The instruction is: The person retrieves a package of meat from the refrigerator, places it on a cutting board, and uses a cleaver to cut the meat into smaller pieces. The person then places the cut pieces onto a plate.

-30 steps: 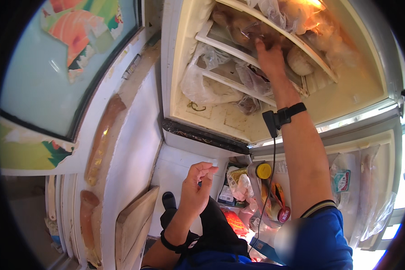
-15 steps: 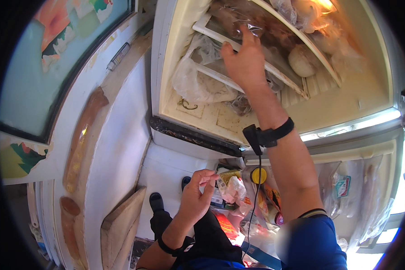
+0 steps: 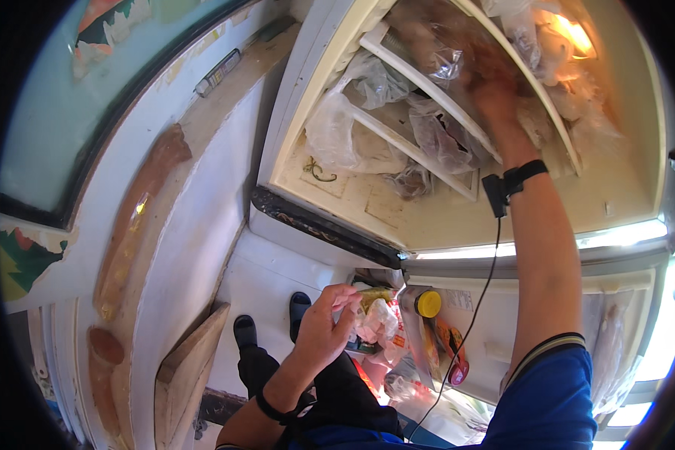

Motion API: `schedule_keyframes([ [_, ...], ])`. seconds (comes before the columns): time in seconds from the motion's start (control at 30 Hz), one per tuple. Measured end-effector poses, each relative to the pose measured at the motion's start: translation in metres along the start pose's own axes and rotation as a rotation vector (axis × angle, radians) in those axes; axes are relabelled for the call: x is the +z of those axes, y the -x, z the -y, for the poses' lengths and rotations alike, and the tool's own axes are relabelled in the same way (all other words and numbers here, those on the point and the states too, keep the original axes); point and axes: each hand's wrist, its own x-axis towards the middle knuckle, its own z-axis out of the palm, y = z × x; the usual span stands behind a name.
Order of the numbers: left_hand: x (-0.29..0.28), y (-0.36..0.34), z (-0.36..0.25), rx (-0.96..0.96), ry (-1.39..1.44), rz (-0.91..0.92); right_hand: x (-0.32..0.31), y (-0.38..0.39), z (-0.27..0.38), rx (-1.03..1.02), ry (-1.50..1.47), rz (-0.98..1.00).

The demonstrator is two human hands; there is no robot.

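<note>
My right hand (image 3: 496,99) reaches deep into the open refrigerator (image 3: 337,180), between a white wire-edged shelf (image 3: 431,94) and the curved shelf edge (image 3: 529,79) above it. Its fingers are blurred and lost in shadow among brownish bagged things, so I cannot see what they touch. A shiny clear plastic bag (image 3: 447,64) lies just left of it. My left hand (image 3: 324,326) hangs low in front of my body, its fingers curled toward the thumb, with nothing visible in them. A black strap with a cable sits on my right wrist.
Clear plastic bags (image 3: 439,135) lie on the lower shelves. The refrigerator door (image 3: 487,300), at lower right, holds a yellow-capped jar (image 3: 429,304) and packets. A white cabinet with a wooden board (image 3: 184,367) stands at left. The cable (image 3: 472,322) hangs beside my right arm.
My right hand has moved right and deeper into the refrigerator, away from the shelf front and the shiny bag. The view has shifted a little; my left hand stays curled in nearly the same place.
</note>
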Motion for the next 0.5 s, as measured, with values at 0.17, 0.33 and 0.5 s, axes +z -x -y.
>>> schedule_keyframes([
  [0.17, -0.005, -0.008, 0.015, 0.007, -0.06, -0.033, -0.006, -0.021, -0.019, 0.029, 0.375, 0.269],
  [0.33, -0.002, -0.017, 0.022, 0.025, -0.056, -0.042, 0.014, -0.04, -0.046, 0.229, 0.294, 0.263],
  [0.5, 0.004, -0.021, 0.021, -0.022, -0.035, -0.014, 0.034, -0.042, -0.076, 0.143, -0.067, -0.044],
])
